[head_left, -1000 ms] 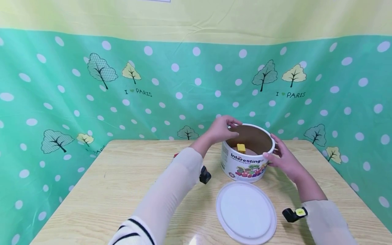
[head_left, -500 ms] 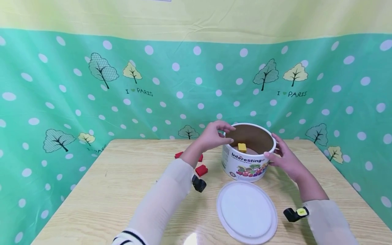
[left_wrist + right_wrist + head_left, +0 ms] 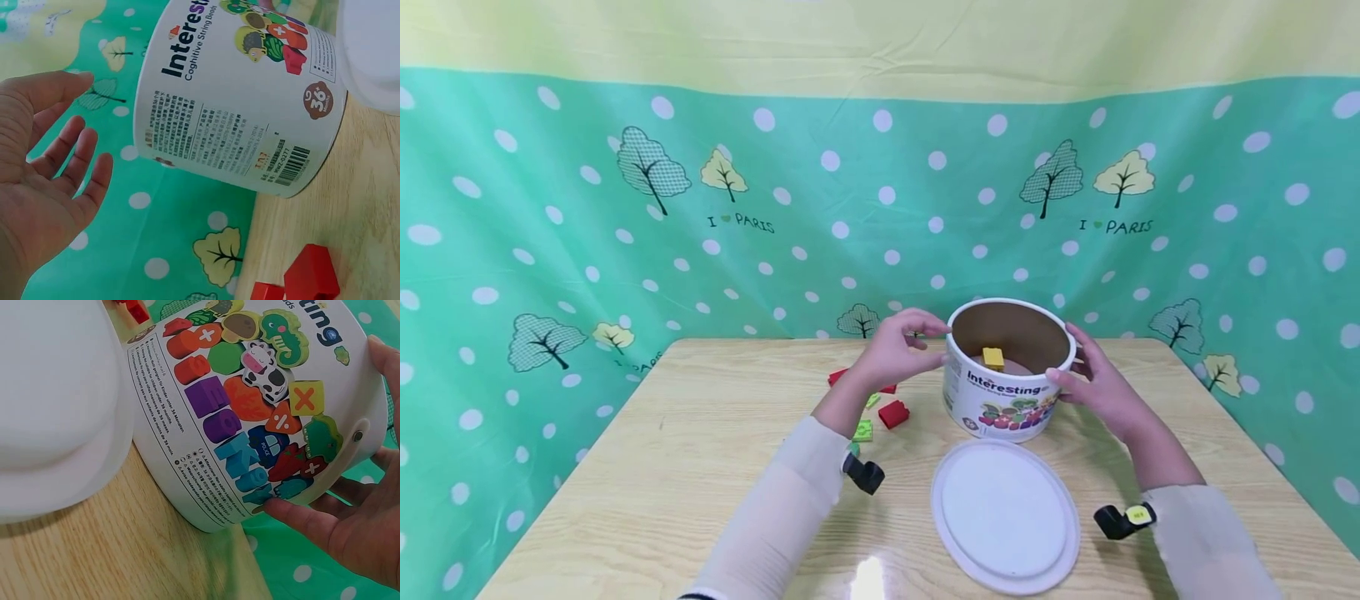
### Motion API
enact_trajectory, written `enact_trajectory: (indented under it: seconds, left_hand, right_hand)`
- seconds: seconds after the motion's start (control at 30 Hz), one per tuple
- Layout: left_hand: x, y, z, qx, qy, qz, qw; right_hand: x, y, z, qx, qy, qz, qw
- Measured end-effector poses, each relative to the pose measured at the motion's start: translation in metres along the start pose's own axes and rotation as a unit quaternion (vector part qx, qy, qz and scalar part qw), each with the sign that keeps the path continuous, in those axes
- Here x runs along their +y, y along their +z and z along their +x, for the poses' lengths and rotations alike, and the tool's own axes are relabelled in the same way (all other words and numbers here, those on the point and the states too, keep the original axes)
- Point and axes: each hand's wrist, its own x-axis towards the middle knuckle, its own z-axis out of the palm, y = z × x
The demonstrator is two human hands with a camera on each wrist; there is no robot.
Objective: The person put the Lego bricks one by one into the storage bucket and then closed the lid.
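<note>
A round white bucket (image 3: 1000, 408) printed with "Interesting" and coloured shapes stands at the right of the table. Inside it, on the bottom, lies a yellow block (image 3: 992, 358). My right hand (image 3: 1097, 383) holds the bucket's right side, thumb on the printed front and fingers behind; in the right wrist view the thumb presses near the handle pivot (image 3: 357, 436). At the left rim is my left hand (image 3: 898, 346), fingers loosely bent with nothing between them. The left wrist view shows that hand's bare palm (image 3: 44, 206) facing the bucket's barcode side.
A white round lid (image 3: 1006, 517) lies flat in front of the bucket. Red blocks (image 3: 893, 414) and green pieces (image 3: 863, 430) are scattered left of it, partly behind the left forearm. A green dotted curtain (image 3: 805, 208) hangs behind the table.
My left hand has drawn back leftward from over the bucket's opening to outside its rim, uncovering red and green pieces on the table. The right hand stays on the bucket.
</note>
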Motion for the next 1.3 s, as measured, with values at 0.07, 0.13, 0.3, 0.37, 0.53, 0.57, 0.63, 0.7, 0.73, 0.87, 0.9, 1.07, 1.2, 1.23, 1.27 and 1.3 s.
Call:
enact_trajectory:
  seconds: [0.07,0.13,0.3,0.37,0.53,0.57,0.63,0.7,0.73,0.87,0.9,1.07,1.2,1.23,1.27,1.3]
  left_hand:
    - [-0.002,-0.003,-0.005,0.008,0.008,-0.010,0.9999]
    - [-0.003,-0.007,-0.010,0.013,0.013,-0.021,0.9996]
    - [-0.007,-0.017,-0.022,0.026,0.009,-0.036,0.9990]
    - [-0.009,-0.021,-0.028,0.031,0.003,-0.036,0.9989]
    - [-0.015,-0.031,-0.041,0.038,-0.004,-0.038,0.9985]
    - [-0.016,-0.033,-0.043,0.039,-0.004,-0.040,0.9984]
    - [-0.019,-0.037,-0.048,0.040,-0.004,-0.044,0.9982]
    - [-0.022,-0.041,-0.053,0.041,-0.009,-0.045,0.9981]
    - [-0.023,-0.043,-0.056,0.042,-0.011,-0.044,0.9981]
    - [-0.028,-0.050,-0.067,0.047,-0.022,-0.034,0.9981]
    - [-0.029,-0.052,-0.069,0.048,-0.025,-0.029,0.9981]
    - [-0.035,-0.059,-0.082,0.051,-0.034,-0.034,0.9976]
    - [-0.037,-0.063,-0.092,0.054,-0.043,-0.049,0.9964]
    - [-0.038,-0.064,-0.094,0.054,-0.046,-0.051,0.9962]
    - [-0.039,-0.065,-0.097,0.054,-0.048,-0.053,0.9960]
    - [-0.039,-0.066,-0.099,0.054,-0.049,-0.056,0.9958]
  right_hand:
    - [0.001,0.000,0.001,0.000,-0.001,0.001,1.000]
    - [0.001,0.000,0.001,0.001,-0.001,0.001,1.000]
    - [0.002,0.000,0.001,0.002,0.007,0.000,1.000]
    - [0.002,0.001,0.001,0.001,0.010,0.001,1.000]
    - [0.001,0.001,0.001,0.000,0.010,-0.001,1.000]
    - [0.001,0.001,0.001,0.000,0.010,-0.001,1.000]
    - [0.000,0.001,0.001,0.000,0.009,-0.002,1.000]
    - [-0.002,0.001,0.000,-0.002,0.009,-0.002,1.000]
    - [-0.002,0.001,0.000,-0.003,0.010,-0.001,1.000]
    - [-0.003,0.001,-0.001,-0.004,0.014,0.000,1.000]
    - [-0.003,0.001,-0.001,-0.003,0.015,-0.001,1.000]
    - [-0.003,0.001,0.000,0.002,0.015,-0.006,1.000]
    - [-0.004,0.001,-0.001,0.002,0.015,-0.005,1.000]
    - [-0.004,0.001,-0.001,0.002,0.015,-0.004,1.000]
    - [-0.004,0.001,-0.001,0.002,0.015,-0.004,1.000]
    - [-0.004,0.001,-0.001,0.001,0.015,-0.003,1.000]
